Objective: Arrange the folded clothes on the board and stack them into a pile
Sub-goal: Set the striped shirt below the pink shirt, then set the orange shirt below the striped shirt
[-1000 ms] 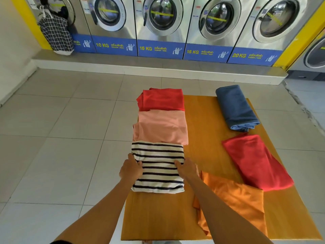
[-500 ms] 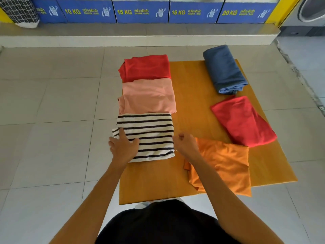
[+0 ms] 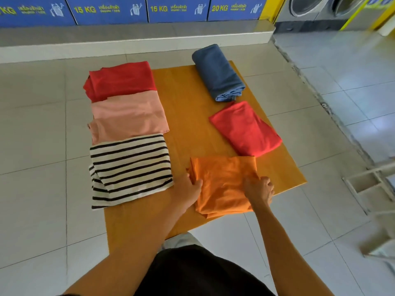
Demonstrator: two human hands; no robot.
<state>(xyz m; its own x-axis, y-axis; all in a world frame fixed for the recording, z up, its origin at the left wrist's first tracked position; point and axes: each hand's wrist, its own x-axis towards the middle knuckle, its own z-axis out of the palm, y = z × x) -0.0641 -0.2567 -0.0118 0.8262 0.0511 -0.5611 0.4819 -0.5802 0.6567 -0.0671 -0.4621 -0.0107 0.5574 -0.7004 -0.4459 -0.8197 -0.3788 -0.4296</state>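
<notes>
- Both hands have left the striped shirt (image 3: 130, 169) for the orange shirt (image 3: 224, 184).
- Left hand (image 3: 190, 189) and right hand (image 3: 259, 190) grasp its opposite sides at the board's (image 3: 188, 116) near-right corner, equally close.

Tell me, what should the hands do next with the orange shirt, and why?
Probably lift the orange shirt and lay it on the striped shirt. The left hand and right hand hold its two sides, and no pile exists yet.

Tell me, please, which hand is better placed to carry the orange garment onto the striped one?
Left, probably: the left hand grips the orange garment at the edge nearest the striped garment; the right hand holds the far side.
</notes>
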